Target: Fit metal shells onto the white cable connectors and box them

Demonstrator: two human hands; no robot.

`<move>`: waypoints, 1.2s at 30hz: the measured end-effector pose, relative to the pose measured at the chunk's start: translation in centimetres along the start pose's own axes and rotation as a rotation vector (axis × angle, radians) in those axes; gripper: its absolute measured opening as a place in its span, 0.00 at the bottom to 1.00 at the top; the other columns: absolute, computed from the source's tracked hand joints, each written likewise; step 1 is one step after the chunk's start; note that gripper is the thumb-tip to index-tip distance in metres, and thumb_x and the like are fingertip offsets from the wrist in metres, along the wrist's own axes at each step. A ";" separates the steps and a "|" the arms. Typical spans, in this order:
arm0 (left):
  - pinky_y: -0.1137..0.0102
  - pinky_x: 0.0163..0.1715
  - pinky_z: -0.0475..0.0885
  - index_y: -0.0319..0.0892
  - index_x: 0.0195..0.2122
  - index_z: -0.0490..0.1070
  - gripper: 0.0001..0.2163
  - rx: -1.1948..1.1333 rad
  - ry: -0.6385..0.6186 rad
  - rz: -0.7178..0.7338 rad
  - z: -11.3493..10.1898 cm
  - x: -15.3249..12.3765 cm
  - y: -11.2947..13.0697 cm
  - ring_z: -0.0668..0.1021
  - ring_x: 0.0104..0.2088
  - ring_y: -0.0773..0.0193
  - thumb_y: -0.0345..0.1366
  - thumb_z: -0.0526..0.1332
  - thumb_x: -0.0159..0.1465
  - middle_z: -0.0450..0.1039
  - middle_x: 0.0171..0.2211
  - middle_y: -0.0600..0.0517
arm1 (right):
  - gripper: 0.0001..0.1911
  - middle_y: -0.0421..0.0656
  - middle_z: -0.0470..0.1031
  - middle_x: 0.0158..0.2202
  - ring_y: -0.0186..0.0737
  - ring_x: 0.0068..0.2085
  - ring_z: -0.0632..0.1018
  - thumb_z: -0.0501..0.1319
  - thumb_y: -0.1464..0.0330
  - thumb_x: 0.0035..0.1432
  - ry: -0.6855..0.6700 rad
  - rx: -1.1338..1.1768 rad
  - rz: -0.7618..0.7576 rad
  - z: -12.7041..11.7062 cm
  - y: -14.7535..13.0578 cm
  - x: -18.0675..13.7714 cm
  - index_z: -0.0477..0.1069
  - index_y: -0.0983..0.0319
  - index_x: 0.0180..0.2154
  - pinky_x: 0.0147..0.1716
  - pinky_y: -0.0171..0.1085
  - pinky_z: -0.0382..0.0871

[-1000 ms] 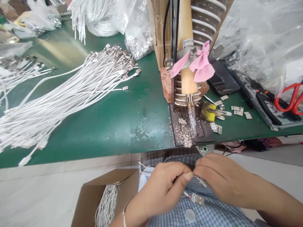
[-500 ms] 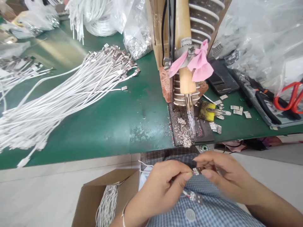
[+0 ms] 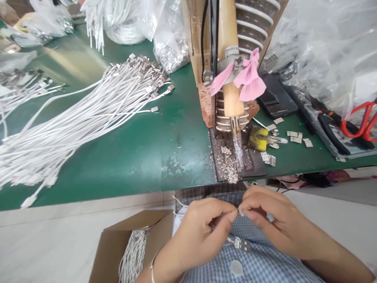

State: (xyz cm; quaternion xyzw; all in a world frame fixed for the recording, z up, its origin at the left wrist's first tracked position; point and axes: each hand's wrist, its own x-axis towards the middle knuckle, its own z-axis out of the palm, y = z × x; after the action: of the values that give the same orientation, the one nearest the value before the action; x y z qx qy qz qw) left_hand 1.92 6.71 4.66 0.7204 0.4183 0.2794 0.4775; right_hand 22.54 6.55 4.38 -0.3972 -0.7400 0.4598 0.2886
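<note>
My left hand point(image 3: 203, 232) is closed in a pinch on the end of a white cable, just below the table's front edge. My right hand point(image 3: 272, 220) pinches a small USB connector point(image 3: 241, 213) at that cable's end, its fingertips meeting those of the left. Fingers cover most of this connector. Below them hangs a second USB plug point(image 3: 243, 244), with thin coloured wires behind its metal end, over the blue checked clothing. White cable ends point(image 3: 179, 204) stick out behind my left hand.
A soldering iron point(image 3: 232, 98) points down over a dark plate point(image 3: 256, 169) strewn with solder bits. White USB cables point(image 3: 88, 114) lie bundled on the green table point(image 3: 141, 165). Nearby are a yellow sponge point(image 3: 257, 138), loose metal shells point(image 3: 294, 136), red-handled scissors point(image 3: 357, 122) and a cardboard box point(image 3: 110, 251).
My right hand has moved left, and its fingertips now close over the connector at the left fingertips. The dangling plug shifted slightly. My left hand stays nearly still.
</note>
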 end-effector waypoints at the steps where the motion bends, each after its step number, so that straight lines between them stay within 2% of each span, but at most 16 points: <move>1: 0.74 0.26 0.67 0.40 0.30 0.73 0.08 -0.003 0.004 -0.005 0.0 0.0 0.0 0.73 0.24 0.70 0.26 0.57 0.65 0.75 0.24 0.54 | 0.08 0.40 0.71 0.34 0.34 0.35 0.73 0.52 0.76 0.65 -0.003 -0.019 -0.014 0.0 -0.1 0.0 0.67 0.60 0.41 0.34 0.34 0.68; 6: 0.75 0.25 0.67 0.40 0.32 0.74 0.07 -0.010 0.059 -0.015 0.3 -0.1 0.0 0.73 0.23 0.69 0.25 0.58 0.64 0.76 0.24 0.54 | 0.09 0.41 0.71 0.35 0.34 0.36 0.73 0.51 0.77 0.65 -0.014 -0.087 -0.040 0.0 -0.4 0.1 0.66 0.60 0.42 0.35 0.35 0.68; 12: 0.75 0.22 0.64 0.39 0.32 0.73 0.06 -0.025 0.099 -0.007 0.7 0.0 -0.3 0.70 0.20 0.71 0.27 0.58 0.65 0.71 0.20 0.56 | 0.07 0.39 0.70 0.33 0.33 0.34 0.73 0.53 0.75 0.66 0.021 -0.050 -0.022 -0.1 -0.3 0.1 0.67 0.60 0.40 0.33 0.32 0.67; 19: 0.76 0.20 0.61 0.39 0.31 0.73 0.07 -0.010 0.116 -0.001 0.8 0.4 0.0 0.67 0.19 0.71 0.28 0.57 0.66 0.68 0.18 0.57 | 0.10 0.40 0.71 0.36 0.34 0.36 0.73 0.51 0.76 0.66 -0.008 -0.140 -0.056 -0.3 -0.3 0.2 0.67 0.60 0.43 0.37 0.35 0.69; 21: 0.76 0.18 0.60 0.39 0.30 0.73 0.07 -0.030 0.127 -0.005 0.7 0.5 0.2 0.65 0.18 0.72 0.28 0.57 0.65 0.66 0.17 0.57 | 0.10 0.41 0.72 0.36 0.35 0.36 0.74 0.51 0.75 0.66 0.055 -0.118 -0.078 -0.3 -0.1 0.3 0.68 0.59 0.44 0.35 0.35 0.70; 24: 0.77 0.17 0.59 0.38 0.29 0.72 0.08 -0.065 0.149 -0.003 0.6 0.9 0.3 0.63 0.17 0.73 0.28 0.58 0.65 0.63 0.16 0.58 | 0.13 0.41 0.71 0.34 0.35 0.32 0.74 0.54 0.76 0.65 0.282 -0.144 -0.128 -0.3 0.2 0.3 0.71 0.58 0.46 0.28 0.34 0.68; 26: 0.77 0.17 0.59 0.38 0.29 0.72 0.07 -0.071 0.161 0.002 0.5 1.2 0.4 0.64 0.18 0.73 0.28 0.58 0.65 0.64 0.17 0.58 | 0.15 0.40 0.70 0.31 0.34 0.28 0.71 0.54 0.77 0.64 0.376 -0.185 -0.143 -0.1 0.4 0.2 0.71 0.57 0.47 0.24 0.33 0.65; 29: 0.77 0.18 0.60 0.39 0.30 0.73 0.07 -0.066 0.175 0.009 0.3 1.7 0.4 0.65 0.18 0.73 0.28 0.58 0.65 0.66 0.18 0.57 | 0.12 0.38 0.69 0.26 0.33 0.24 0.69 0.55 0.75 0.63 0.379 -0.200 -0.128 0.5 0.6 0.1 0.69 0.58 0.46 0.22 0.33 0.63; 32: 0.77 0.18 0.61 0.39 0.30 0.73 0.08 -0.050 0.195 0.029 0.1 2.3 0.4 0.66 0.19 0.72 0.28 0.57 0.65 0.67 0.19 0.57 | 0.07 0.36 0.67 0.24 0.33 0.23 0.69 0.57 0.75 0.61 0.406 -0.123 -0.084 1.1 0.8 0.3 0.66 0.58 0.39 0.21 0.33 0.63; 36: 0.76 0.19 0.61 0.39 0.29 0.72 0.08 -0.048 0.219 0.036 0.1 2.8 0.6 0.65 0.19 0.72 0.28 0.57 0.65 0.66 0.19 0.57 | 0.08 0.40 0.70 0.34 0.36 0.34 0.74 0.58 0.78 0.58 0.518 -0.128 -0.126 1.2 1.0 1.0 0.66 0.58 0.36 0.31 0.36 0.70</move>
State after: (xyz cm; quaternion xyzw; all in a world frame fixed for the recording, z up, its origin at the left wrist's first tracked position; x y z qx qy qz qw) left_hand 3.58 8.97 5.20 0.6815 0.4480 0.3748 0.4409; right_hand 21.32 7.14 3.05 -0.4723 -0.6923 0.2762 0.4705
